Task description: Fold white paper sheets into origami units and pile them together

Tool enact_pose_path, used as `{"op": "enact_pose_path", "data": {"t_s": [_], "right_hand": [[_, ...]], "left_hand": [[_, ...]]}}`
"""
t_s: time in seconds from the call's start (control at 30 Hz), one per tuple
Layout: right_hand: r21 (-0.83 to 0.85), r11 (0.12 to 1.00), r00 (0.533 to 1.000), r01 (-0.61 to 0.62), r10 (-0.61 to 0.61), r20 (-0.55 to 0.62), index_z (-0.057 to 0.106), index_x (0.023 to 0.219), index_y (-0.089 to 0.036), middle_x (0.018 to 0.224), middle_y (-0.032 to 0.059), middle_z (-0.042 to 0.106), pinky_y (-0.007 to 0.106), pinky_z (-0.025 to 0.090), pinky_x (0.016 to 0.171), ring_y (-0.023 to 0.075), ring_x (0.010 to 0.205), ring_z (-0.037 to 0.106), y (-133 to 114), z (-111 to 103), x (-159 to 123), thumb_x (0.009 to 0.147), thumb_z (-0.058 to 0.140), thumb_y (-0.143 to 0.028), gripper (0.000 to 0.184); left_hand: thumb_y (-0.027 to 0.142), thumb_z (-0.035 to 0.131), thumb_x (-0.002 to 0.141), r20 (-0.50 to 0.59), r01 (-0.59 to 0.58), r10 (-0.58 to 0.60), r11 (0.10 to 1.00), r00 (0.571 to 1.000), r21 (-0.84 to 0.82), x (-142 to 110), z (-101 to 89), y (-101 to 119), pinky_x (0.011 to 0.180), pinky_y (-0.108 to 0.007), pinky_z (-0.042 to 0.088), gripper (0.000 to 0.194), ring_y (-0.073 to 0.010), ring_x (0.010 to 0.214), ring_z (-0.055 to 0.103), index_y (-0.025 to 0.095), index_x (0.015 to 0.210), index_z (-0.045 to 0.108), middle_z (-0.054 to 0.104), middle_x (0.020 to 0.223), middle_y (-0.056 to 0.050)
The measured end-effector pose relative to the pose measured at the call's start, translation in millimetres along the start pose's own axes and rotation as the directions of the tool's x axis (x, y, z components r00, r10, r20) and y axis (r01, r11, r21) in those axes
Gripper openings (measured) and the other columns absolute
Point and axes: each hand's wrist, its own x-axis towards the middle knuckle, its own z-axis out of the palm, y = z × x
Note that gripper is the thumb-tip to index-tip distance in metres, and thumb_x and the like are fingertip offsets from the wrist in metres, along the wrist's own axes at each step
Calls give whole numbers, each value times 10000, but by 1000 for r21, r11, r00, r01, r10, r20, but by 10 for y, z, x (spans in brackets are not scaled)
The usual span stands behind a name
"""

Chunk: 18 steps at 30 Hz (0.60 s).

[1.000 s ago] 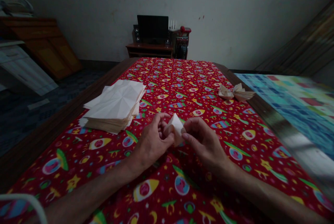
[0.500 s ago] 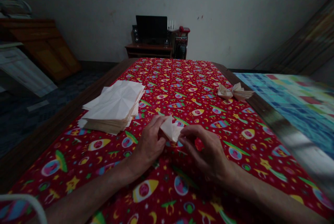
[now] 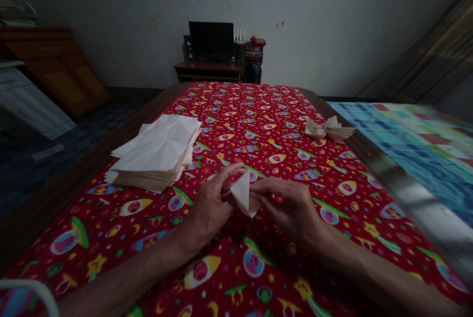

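Between my two hands, just above the red patterned tablecloth [image 3: 254, 154], is a small piece of folded white paper [image 3: 242, 193] with a pointed top and a narrow lower tip. My left hand [image 3: 210, 203] grips its left side, fingers curled behind it and thumb near the front. My right hand [image 3: 291, 206] pinches its right edge between thumb and fingers. A stack of creased paper sheets [image 3: 155, 147] lies to the left, beyond my left hand. Folded paper pieces [image 3: 328, 129] rest at the right edge of the cloth.
A dark monitor [image 3: 211, 37] with speakers stands on a small desk [image 3: 207, 71] at the wall, beside a red telephone [image 3: 257, 41]. A wooden cabinet [image 3: 62, 65] is at far left. A bed with a blue checked cover [image 3: 402, 144] adjoins the right side. A white curved tube [image 3: 33, 285] shows at lower left.
The folded paper has turned and tipped slightly downward, now showing a taller white face. My right hand's fingers have moved in along its right edge. The view has shifted slightly.
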Motion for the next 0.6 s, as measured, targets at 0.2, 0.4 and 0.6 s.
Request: {"op": "enact_pose_path", "data": {"t_s": [0.2,0.4,0.6], "right_hand": [[-2,999,999,-52,52,16,698,835,-212,789,24,725,239,528,622,141,681,674,-23,49,3,807,558,-130,165],[4,995,995,-95,95,12,708,816,-219,772,18,728,228,524,594,142,656,674,-43,53,2,796,574,-134,160],[91,970,974,-225,223,28,726,836,-211,776,25,732,235,518,582,153,658,676,-11,62,-20,794,597,-182,139]], "left_hand": [[173,508,842,18,34,-31,974,999,-224,9,41,-35,1015,-360,420,633,-199,1224,504,221,1420,255,435,1404,-138],[205,446,884,53,16,-4,976,999,-215,-10,21,-43,1016,-380,419,577,-212,1263,458,230,1430,260,443,1400,-136],[206,505,854,45,16,-8,985,999,-172,8,20,-67,1037,-387,400,630,-203,1265,454,246,1432,258,440,1405,-116]]}}
